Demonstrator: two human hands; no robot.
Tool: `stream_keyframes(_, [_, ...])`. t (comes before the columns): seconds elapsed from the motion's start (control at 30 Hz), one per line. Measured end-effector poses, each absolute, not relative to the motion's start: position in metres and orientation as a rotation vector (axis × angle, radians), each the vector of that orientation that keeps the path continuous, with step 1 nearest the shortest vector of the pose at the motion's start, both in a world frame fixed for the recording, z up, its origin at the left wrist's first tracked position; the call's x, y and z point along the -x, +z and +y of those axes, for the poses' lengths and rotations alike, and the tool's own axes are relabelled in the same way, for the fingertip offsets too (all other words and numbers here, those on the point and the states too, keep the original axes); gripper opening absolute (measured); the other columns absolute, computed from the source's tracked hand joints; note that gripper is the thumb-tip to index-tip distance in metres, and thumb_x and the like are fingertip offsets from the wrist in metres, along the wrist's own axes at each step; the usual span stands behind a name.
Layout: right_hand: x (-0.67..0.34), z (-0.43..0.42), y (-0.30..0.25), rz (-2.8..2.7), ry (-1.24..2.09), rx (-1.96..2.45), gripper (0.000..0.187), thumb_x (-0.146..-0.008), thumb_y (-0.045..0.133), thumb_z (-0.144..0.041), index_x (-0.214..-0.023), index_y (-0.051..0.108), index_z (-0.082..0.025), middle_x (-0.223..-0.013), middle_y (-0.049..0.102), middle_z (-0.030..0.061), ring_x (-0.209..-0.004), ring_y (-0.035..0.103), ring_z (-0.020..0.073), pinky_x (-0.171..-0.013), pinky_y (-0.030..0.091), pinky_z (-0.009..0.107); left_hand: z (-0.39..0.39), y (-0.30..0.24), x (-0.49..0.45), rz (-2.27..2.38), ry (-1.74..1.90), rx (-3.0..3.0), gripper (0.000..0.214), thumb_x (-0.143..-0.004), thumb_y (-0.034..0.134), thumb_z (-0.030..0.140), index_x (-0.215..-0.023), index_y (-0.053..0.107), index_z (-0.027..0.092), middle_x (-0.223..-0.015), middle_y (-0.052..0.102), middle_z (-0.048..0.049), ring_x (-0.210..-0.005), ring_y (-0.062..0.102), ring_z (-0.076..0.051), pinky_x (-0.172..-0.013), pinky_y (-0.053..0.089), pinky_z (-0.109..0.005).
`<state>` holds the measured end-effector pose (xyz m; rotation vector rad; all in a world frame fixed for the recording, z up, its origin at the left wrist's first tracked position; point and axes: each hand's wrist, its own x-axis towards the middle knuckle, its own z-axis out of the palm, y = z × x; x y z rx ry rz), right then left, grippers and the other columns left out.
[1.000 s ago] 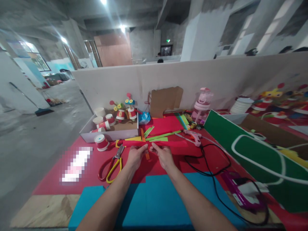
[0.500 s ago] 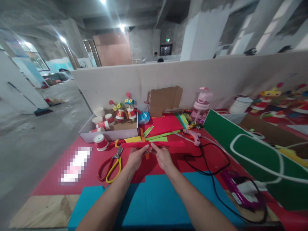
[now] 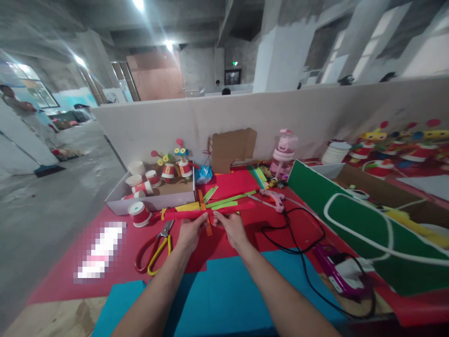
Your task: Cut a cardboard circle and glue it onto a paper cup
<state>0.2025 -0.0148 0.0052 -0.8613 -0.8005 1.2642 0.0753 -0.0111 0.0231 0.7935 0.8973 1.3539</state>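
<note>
Both my hands pinch a long red paper strip (image 3: 182,214) and hold it level just above the red table cover. My left hand (image 3: 189,232) grips it left of its middle. My right hand (image 3: 229,228) grips it right of the middle, fingers closed on it. An orange strip (image 3: 207,227) lies under the red one between my hands. Green and yellow paper strips (image 3: 224,200) lie just beyond. Red-and-yellow scissors (image 3: 154,245) rest to the left of my left hand.
A white box (image 3: 150,202) with red-and-white paper cups and cup figures stands at the back left; one cup (image 3: 139,215) sits before it. A glue gun (image 3: 273,199) with black cable, a pink bottle (image 3: 283,152), a green board (image 3: 354,224) and blue sheets (image 3: 224,299) surround me.
My hands have lifted the red strip a little and tilted its right end upward. The camera has shifted slightly, so everything sits further left in view.
</note>
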Motion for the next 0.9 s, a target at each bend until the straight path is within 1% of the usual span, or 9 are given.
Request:
stream_keyframes(0.2, [-0.2004, -0.0147, 0.0054, -0.723, 1.251, 0.863, 0.033, -0.058, 0.085, -0.044, -0.064, 0.069, -0.016, -0.055, 0.062, -0.0021, -0.053, 0.055, 0.0121, -0.057, 0.052, 0.027, -0.0108, 0.0233, -0.0755, 0.905, 1.364, -0.797, 0.030, -0.052, 0.088, 0.030, -0.062, 0.067, 0.010, -0.053, 0.061, 0.0003, -0.051, 0.053, -0.009, -0.053, 0.044, -0.022])
stream_keyframes(0.33, [-0.2017, -0.0131, 0.0044, -0.672, 1.247, 0.867, 0.035, -0.055, 0.086, -0.045, -0.064, 0.069, -0.015, -0.055, 0.062, -0.0018, -0.052, 0.055, 0.0115, -0.056, 0.052, 0.026, -0.0092, 0.0242, -0.0728, 0.914, 1.367, -0.795, 0.031, -0.051, 0.088, 0.030, -0.059, 0.065, 0.011, -0.053, 0.060, 0.0001, -0.051, 0.053, -0.009, -0.053, 0.044, -0.022])
stream_keyframes(0.6, [-0.2052, -0.0115, 0.0055, -0.676, 1.194, 0.893, 0.036, -0.057, 0.086, -0.045, -0.060, 0.066, -0.015, -0.053, 0.062, -0.0012, -0.050, 0.055, 0.0111, -0.056, 0.051, 0.026, -0.0056, 0.0212, -0.0683, 0.912, 1.368, -0.796, 0.030, -0.053, 0.087, 0.030, -0.060, 0.065, 0.011, -0.054, 0.060, 0.0002, -0.051, 0.053, -0.008, -0.053, 0.044, -0.022])
stream_keyframes(0.9, [-0.2092, -0.0084, 0.0024, -0.659, 1.138, 0.871, 0.036, -0.058, 0.085, -0.045, -0.061, 0.065, -0.016, -0.052, 0.060, -0.0023, -0.049, 0.054, 0.0110, -0.053, 0.047, 0.025, -0.0032, 0.0213, -0.0663, 0.920, 1.387, -0.813, 0.029, -0.052, 0.088, 0.028, -0.061, 0.067, 0.010, -0.053, 0.061, -0.0001, -0.050, 0.053, -0.008, -0.051, 0.043, -0.020])
